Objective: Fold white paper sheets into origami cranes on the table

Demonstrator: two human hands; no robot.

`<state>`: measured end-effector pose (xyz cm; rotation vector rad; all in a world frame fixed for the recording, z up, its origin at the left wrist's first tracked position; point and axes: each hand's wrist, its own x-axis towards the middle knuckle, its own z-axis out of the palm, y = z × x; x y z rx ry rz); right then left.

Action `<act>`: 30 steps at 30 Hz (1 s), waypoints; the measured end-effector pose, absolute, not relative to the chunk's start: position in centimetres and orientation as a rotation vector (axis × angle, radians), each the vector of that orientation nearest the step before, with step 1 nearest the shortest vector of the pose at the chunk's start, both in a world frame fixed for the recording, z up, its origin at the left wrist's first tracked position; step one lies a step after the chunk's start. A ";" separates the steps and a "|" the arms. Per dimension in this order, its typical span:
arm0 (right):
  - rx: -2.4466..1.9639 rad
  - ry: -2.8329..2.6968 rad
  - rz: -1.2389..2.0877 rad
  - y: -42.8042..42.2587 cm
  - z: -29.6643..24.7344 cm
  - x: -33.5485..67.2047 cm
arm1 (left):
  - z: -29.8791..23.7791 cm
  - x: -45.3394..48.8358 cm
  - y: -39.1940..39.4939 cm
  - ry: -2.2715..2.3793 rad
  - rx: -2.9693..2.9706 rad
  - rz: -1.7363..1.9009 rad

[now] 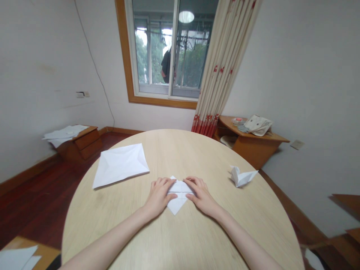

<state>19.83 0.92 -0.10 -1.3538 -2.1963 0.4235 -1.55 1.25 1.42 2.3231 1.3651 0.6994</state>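
A small folded sheet of white paper (176, 206) lies on the round wooden table in front of me, one corner pointing toward me. Horizontal fold edges cross its middle. My left hand (161, 195) grips its left side, thumb on the lower part and fingertips at the upper edge. On the opposite side, my right hand (201, 194) has its thumb and fingers placed the same way. Both hands partly cover the side corners. To the right stands a folded paper bird (242, 177), apart from my hands.
A stack of white paper (122, 165) rests on the left of the round table (174, 150). Beyond the table are a low drawer cabinet (88, 142) with papers, and a corner cabinet (253, 146) holding a cloth bag (258, 125). A curtain (222, 67) hangs beside the window.
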 end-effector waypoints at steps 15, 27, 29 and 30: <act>-1.371 -2.210 0.446 0.7 0.2 19.8 | 1.1 -1.6 1.2 1.323 2.338 0.729; -1.332 -2.222 0.433 1.1 -0.4 20.1 | 0.4 -1.8 1.6 1.225 2.347 0.834; -1.320 -2.207 0.435 1.1 -0.5 20.1 | 0.2 -1.8 1.7 1.191 2.340 0.867; -1.312 -2.200 0.436 1.1 -0.5 20.1 | 0.1 -1.8 1.7 1.170 2.332 0.885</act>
